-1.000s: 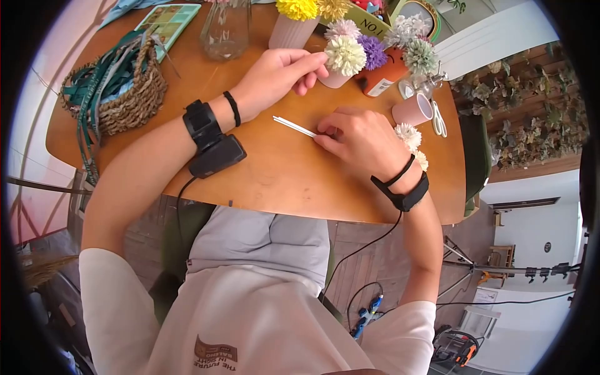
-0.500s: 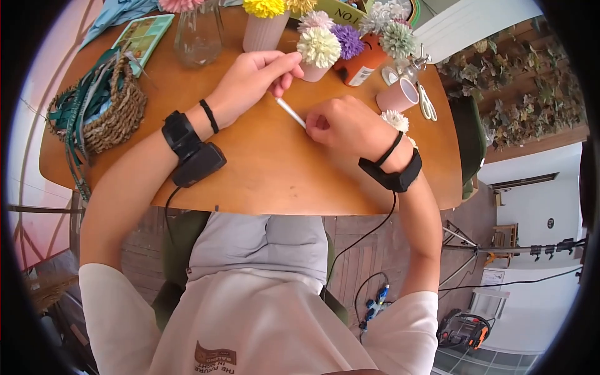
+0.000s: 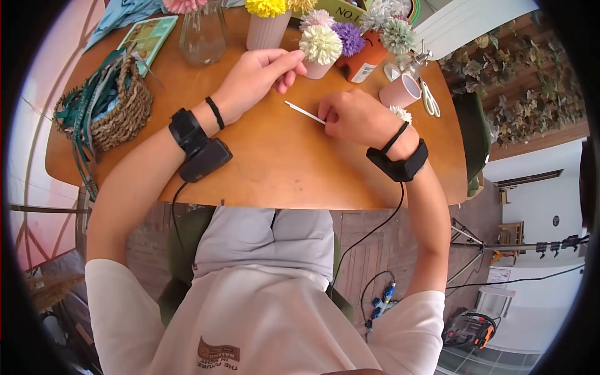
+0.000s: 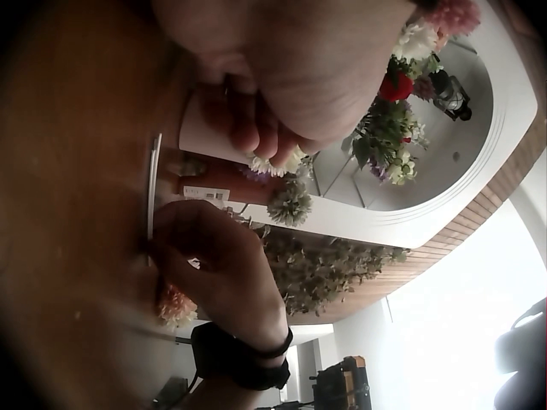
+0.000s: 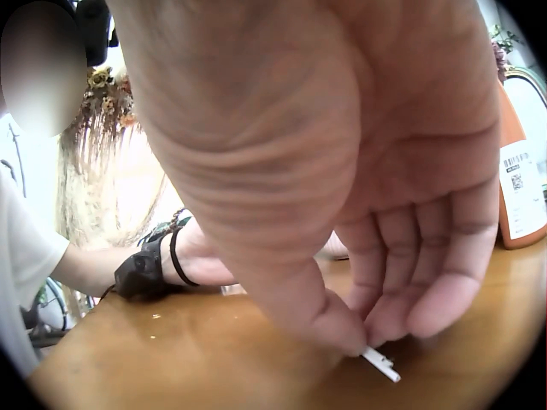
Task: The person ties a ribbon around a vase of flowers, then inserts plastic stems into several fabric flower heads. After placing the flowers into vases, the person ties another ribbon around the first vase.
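My right hand pinches thin white sticks between thumb and fingertips, low over the wooden table. In the left wrist view, two sticks lie side by side, and their short ends poke out under the thumb in the right wrist view. My left hand hovers to the left of them with fingers loosely curled and nothing visible in it. Its thumb tip overlaps the edge of a cream pompom flower in the head view.
A woven basket of green ribbons stands at the left, near a glass vase. Behind the hands are an orange pot and a yellow flower. A pink cup and white scissors lie right.
The sticks' far end came close under my left hand half a second ago and now stands apart from it. My right hand has shifted slightly right, still pinching them.
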Demonstrator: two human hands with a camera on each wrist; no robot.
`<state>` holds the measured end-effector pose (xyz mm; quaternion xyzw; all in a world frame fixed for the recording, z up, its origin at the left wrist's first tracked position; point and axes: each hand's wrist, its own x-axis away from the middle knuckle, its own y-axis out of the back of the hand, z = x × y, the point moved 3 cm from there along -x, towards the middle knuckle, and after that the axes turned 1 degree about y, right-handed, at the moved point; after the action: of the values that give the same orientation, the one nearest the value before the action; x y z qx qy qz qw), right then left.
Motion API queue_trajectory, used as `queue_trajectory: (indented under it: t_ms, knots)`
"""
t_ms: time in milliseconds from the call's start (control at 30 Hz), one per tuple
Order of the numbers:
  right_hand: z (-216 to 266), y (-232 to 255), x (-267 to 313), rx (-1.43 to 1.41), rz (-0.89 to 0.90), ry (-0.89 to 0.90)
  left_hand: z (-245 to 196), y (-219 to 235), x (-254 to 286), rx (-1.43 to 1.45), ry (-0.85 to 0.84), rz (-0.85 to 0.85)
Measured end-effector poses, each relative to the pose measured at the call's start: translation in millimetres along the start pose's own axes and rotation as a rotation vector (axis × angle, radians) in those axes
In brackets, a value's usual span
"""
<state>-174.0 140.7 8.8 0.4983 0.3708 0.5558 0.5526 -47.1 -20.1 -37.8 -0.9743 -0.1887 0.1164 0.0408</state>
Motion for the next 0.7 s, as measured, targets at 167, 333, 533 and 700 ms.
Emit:
queue_trajectory:
  t_ms: [167, 333, 533, 700]
  knots:
    - [-1, -2, 0, 0.113, 0.011, -0.013, 2, -1, 0, 0.004, 0.003, 0.007]
    - [1, -2, -1, 0.089, 0.036, -0.005, 3, -1, 2, 0.012, 0.013, 0.016]
    - [-1, 7, 0, 0.066, -0.03, 0.065, 3, 0, 0, 0.018, 0.0, 0.017]
    - [4, 19, 8, 0.021, -0.129, 0.083, 6, 1, -2, 0.0, -0.033, -0.002]
